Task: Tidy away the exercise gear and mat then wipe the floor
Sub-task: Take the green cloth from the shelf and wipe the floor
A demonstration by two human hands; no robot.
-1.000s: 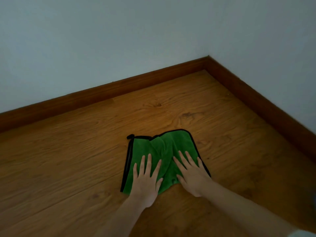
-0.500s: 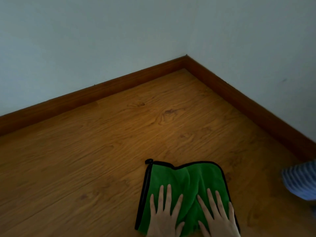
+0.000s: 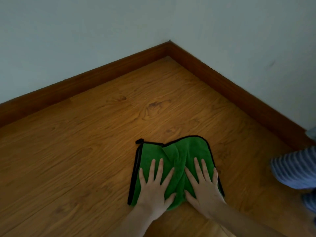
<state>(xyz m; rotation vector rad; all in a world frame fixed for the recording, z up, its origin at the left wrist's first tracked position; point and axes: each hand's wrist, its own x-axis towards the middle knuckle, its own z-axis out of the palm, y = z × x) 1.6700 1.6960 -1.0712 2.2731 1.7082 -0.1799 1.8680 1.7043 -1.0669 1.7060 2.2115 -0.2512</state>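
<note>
A green cloth with a black hem lies flat on the wooden floor, a little creased down its middle. My left hand presses on its left half with fingers spread and straight. My right hand presses on its right half the same way. Both palms cover the cloth's near edge. No exercise gear or mat is in view.
Two pale walls meet in a corner ahead, with a dark wooden skirting board along both. A blue-and-white striped fabric shows at the right edge, close to the right-hand wall.
Both hands have stayed flat on the cloth. The cloth slid back toward me and to the right, then forward again. The striped fabric came into view at the right.
</note>
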